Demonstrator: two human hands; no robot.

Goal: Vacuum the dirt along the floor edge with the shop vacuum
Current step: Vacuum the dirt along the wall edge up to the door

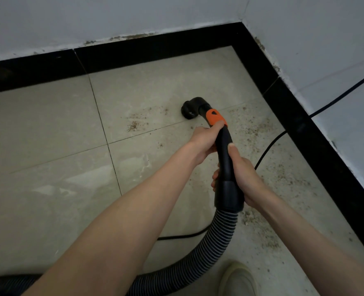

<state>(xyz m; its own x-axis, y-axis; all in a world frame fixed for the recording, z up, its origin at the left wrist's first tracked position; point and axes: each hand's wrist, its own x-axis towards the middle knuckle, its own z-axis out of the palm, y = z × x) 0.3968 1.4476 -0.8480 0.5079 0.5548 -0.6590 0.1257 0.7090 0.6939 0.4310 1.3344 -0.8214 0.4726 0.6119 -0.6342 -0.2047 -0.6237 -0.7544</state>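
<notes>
I hold a black vacuum wand (224, 146) with an orange collar (214, 117) in both hands. My left hand (204, 142) grips the wand just below the collar. My right hand (239, 176) grips it lower, by the black cuff (229, 196) where the ribbed grey hose (198, 259) joins. The round black nozzle (189, 109) rests on the beige tile floor (48, 129). Brown dirt (134, 124) lies left of the nozzle, and more dirt (283, 174) runs along the right-hand black baseboard (317, 137).
A black baseboard (134, 54) also lines the far wall, meeting the right one at a corner. A black power cord (268, 147) crosses the floor and climbs the right wall. My shoe (237, 278) stands at the bottom right. The hose curves off to the bottom left.
</notes>
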